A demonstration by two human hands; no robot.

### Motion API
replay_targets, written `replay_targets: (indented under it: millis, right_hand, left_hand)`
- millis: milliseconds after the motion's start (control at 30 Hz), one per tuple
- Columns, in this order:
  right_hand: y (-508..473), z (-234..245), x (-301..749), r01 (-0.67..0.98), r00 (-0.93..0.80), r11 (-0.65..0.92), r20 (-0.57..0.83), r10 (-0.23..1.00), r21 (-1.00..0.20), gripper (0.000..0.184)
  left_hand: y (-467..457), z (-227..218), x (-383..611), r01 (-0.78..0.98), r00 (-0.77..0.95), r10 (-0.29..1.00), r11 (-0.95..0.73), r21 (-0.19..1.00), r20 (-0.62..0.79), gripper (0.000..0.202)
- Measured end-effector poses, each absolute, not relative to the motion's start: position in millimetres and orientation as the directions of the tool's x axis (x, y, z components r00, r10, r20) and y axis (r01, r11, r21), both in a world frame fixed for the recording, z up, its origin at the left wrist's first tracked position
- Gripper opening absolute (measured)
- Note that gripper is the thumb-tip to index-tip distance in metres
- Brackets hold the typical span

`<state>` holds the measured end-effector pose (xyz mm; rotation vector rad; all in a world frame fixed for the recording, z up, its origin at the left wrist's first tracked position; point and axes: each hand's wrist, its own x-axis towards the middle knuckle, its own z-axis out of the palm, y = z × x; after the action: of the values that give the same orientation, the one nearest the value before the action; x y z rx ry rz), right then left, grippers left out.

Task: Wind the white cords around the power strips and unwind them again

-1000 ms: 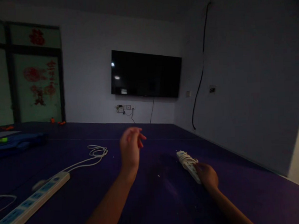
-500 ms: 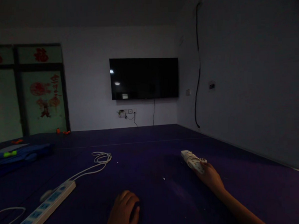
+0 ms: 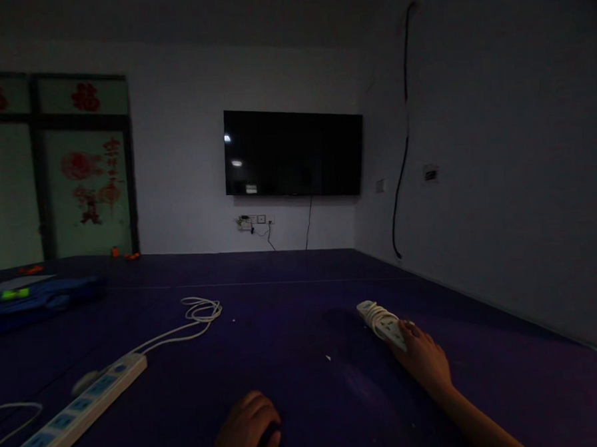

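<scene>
My right hand (image 3: 424, 358) grips the near end of a white power strip (image 3: 393, 330). Its white cord (image 3: 376, 318) is wound round the far part, and several sockets show beside my fingers. My left hand (image 3: 249, 427) is low in the middle, over the purple surface (image 3: 307, 383). Its fingers are loosely bent, the thumb stands apart from them, and nothing shows in between. To its left lies a longer power strip (image 3: 83, 411) with blue socket faces. A white plug (image 3: 86, 381) sits at its far side, and its cord (image 3: 203, 312) lies in loose loops beyond.
Blue cloth (image 3: 57, 295) with a bright green item (image 3: 16, 293) lies at the far left. Small orange things (image 3: 131, 256) are near the door (image 3: 87, 194). A television (image 3: 295, 153) hangs on the back wall; a black cable (image 3: 400, 178) hangs along the right wall.
The view has shifted slightly. My right hand still holds the wound power strip, which has turned a little so its sockets show more. My left hand sits slightly lower in the picture.
</scene>
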<state>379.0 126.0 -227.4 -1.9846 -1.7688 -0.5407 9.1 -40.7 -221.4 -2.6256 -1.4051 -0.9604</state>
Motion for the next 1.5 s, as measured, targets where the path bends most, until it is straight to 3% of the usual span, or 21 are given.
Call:
replay_targets:
  millis: [300,867,1167,1500]
  right_hand:
    - [121,-223,375,0.993,0.100,-0.120,0.580,0.808,-0.004,0.051]
    - [119,-218,376,0.996,0.090,-0.072,0.527,0.845,-0.055,0.052]
    - [117,-210,382,0.966,0.197,-0.108,0.401,0.894,-0.233,0.053]
    - [114,-203,386,0.960,0.232,-0.156,0.350,0.908,-0.232,0.056]
  left_hand:
    - [-40,-223,8,0.763,0.406,0.777,-0.578,0.289,0.481,0.017]
    - [-40,-225,8,0.739,0.395,0.770,-0.590,0.325,0.501,0.016]
    - [-41,-225,7,0.744,0.396,0.759,-0.595,0.304,0.517,0.017]
    - [-42,-227,7,0.733,0.376,0.747,-0.601,0.317,0.548,0.016]
